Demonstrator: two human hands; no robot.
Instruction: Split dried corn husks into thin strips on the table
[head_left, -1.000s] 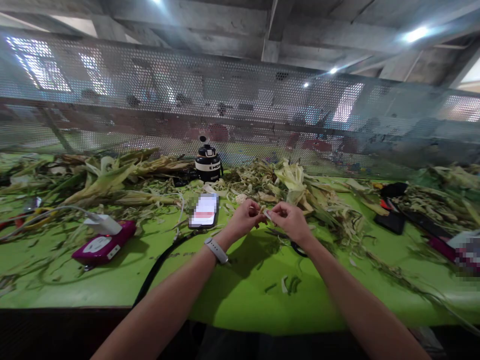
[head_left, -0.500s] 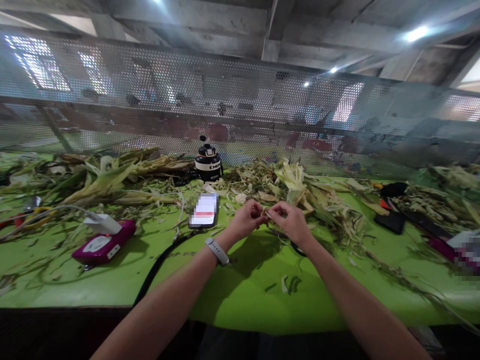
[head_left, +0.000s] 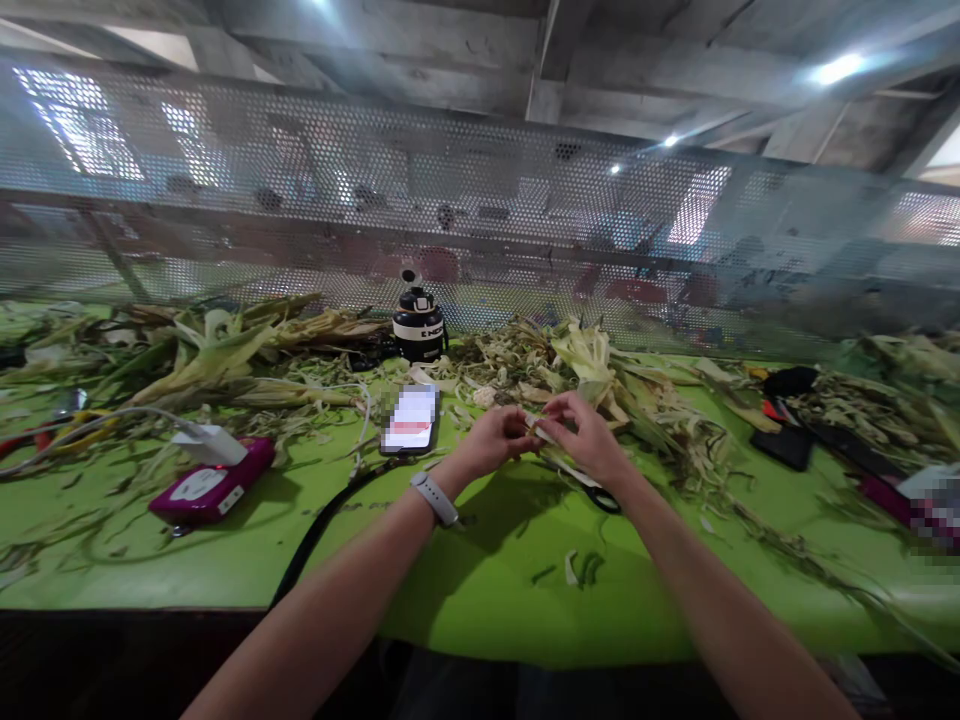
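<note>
We are working at the middle of the green worktop (head_left: 525, 620), keeping both forearms low over it, probably to steady such small finger work. Our left hand (head_left: 496, 438) is pinching a pale strip (head_left: 534, 424) at its fingertips, apparently fixing one part of it, while our right hand (head_left: 581, 435) is curving in from the other side with its thumb at the strip; whether those fingers are gripping it or only guiding it, we cannot tell. The strip is sitting between the two hands, raised over the worktop, likely so that both are reaching it equally. Scissors (head_left: 602, 498) are lying just below our right wrist, seemingly placed for easy reach. A heap of dry husks (head_left: 589, 360) is spreading just beyond our hands, presumably kept near as material, and a small pale clump (head_left: 486, 396) is resting at its edge. The lit phone (head_left: 420, 410) is lying face up beyond our left wrist, perhaps for glancing at, while the bottle (head_left: 418, 328) is standing farther back, out of the working space.
</note>
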